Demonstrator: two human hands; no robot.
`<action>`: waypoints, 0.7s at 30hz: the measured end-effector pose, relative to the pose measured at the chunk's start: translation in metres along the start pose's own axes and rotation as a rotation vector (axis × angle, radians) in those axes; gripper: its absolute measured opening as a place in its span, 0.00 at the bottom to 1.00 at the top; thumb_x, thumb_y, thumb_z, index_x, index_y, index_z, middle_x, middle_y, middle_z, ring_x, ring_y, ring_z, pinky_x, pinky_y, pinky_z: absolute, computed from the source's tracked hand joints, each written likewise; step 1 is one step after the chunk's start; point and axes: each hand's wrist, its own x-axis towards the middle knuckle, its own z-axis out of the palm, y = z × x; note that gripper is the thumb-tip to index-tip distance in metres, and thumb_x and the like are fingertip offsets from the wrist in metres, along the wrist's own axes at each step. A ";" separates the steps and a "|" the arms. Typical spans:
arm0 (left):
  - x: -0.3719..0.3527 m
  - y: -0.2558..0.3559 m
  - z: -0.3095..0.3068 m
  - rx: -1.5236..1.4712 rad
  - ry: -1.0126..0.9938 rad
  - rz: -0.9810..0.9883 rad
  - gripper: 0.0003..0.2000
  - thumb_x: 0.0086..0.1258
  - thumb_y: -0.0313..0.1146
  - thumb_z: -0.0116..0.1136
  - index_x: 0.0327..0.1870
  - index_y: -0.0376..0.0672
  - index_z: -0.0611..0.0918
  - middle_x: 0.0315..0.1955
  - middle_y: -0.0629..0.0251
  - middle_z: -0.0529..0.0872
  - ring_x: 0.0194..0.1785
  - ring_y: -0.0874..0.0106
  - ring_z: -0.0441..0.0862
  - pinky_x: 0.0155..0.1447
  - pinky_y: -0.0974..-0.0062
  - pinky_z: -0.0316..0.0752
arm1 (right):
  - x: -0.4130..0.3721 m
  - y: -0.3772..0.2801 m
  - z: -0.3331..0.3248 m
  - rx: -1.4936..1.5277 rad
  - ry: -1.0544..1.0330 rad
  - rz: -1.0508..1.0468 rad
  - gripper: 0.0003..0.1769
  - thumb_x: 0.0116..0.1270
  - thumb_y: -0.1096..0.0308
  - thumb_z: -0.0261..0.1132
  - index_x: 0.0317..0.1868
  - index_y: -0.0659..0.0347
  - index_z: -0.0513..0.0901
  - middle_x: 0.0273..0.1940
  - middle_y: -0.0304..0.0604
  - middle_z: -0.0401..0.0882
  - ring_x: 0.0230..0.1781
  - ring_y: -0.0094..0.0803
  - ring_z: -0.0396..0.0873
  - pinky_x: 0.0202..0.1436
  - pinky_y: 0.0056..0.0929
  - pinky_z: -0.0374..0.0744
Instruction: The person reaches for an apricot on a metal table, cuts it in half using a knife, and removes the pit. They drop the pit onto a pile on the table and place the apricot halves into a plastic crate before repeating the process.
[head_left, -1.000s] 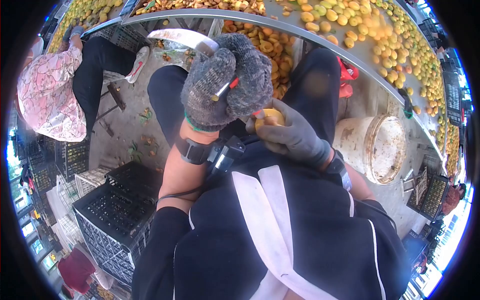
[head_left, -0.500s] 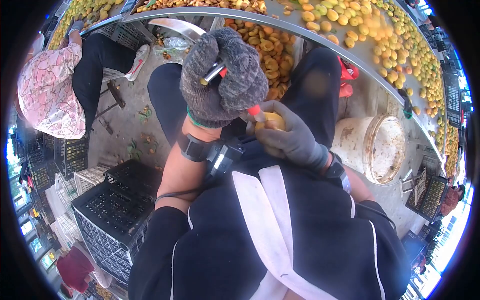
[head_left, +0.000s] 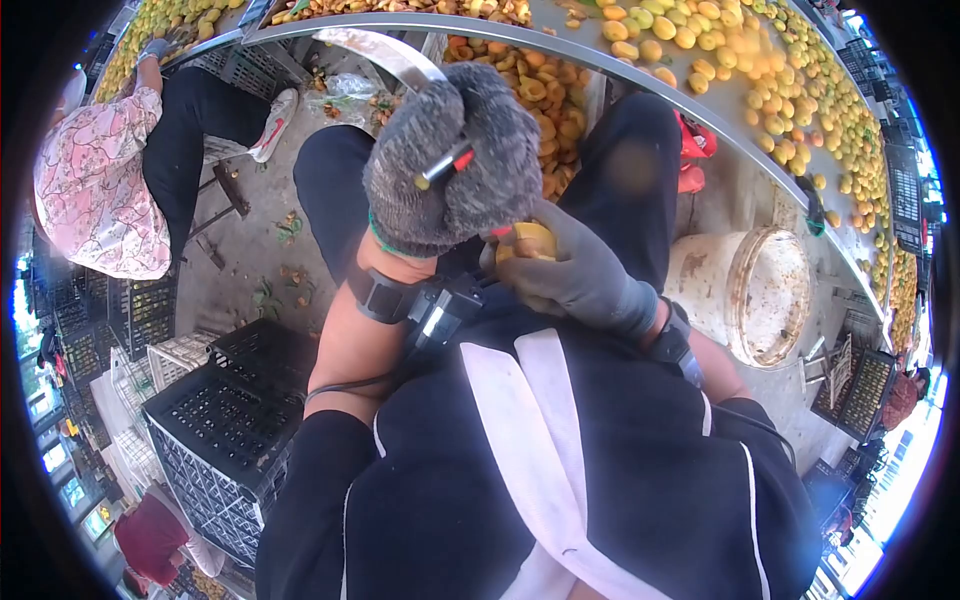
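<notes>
My left hand (head_left: 450, 160), in a thick grey knit glove, is closed around a curved knife (head_left: 385, 52) whose blade points up and left. A red and silver rod-like piece (head_left: 445, 168) shows between the gloved fingers; how it joins the knife is hidden. Another red bit (head_left: 502, 231) shows below the fist, against the fruit. My right hand (head_left: 590, 270), in a thinner grey glove, grips a yellow apricot (head_left: 535, 240) just below the left fist. Beyond my hands, between my knees, lies a heap of opened apricots (head_left: 530, 85).
A metal-edged table (head_left: 690, 105) curves across the front, with many whole apricots (head_left: 770, 70). A stained white bucket (head_left: 755, 295) lies to the right. Black crates (head_left: 235, 400) stand at the left. A person in a pink floral top (head_left: 105, 185) sits at the far left.
My left fist has rolled a little, and the blade has shifted right and slightly down. The apricot has turned in my right hand, and the red tip beside it is less visible.
</notes>
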 end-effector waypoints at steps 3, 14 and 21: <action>0.007 0.004 -0.007 -0.029 -0.044 -0.008 0.17 0.76 0.46 0.50 0.43 0.37 0.79 0.20 0.63 0.76 0.14 0.73 0.67 0.22 0.71 0.65 | 0.000 -0.005 0.001 -0.047 0.100 0.003 0.17 0.69 0.72 0.64 0.56 0.61 0.70 0.33 0.36 0.74 0.18 0.17 0.66 0.18 0.17 0.62; 0.001 0.004 0.000 -0.039 -0.014 -0.001 0.18 0.74 0.50 0.51 0.41 0.41 0.78 0.22 0.63 0.79 0.20 0.69 0.75 0.26 0.71 0.72 | 0.001 -0.001 0.002 0.125 -0.057 0.031 0.18 0.68 0.78 0.61 0.57 0.61 0.69 0.41 0.42 0.75 0.16 0.16 0.64 0.16 0.17 0.59; -0.002 -0.004 -0.013 -0.110 0.041 -0.020 0.21 0.77 0.52 0.44 0.31 0.44 0.75 0.13 0.70 0.70 0.11 0.77 0.65 0.18 0.76 0.62 | -0.002 -0.005 0.008 0.081 0.018 0.015 0.20 0.66 0.78 0.62 0.57 0.61 0.69 0.39 0.41 0.76 0.19 0.17 0.66 0.19 0.16 0.62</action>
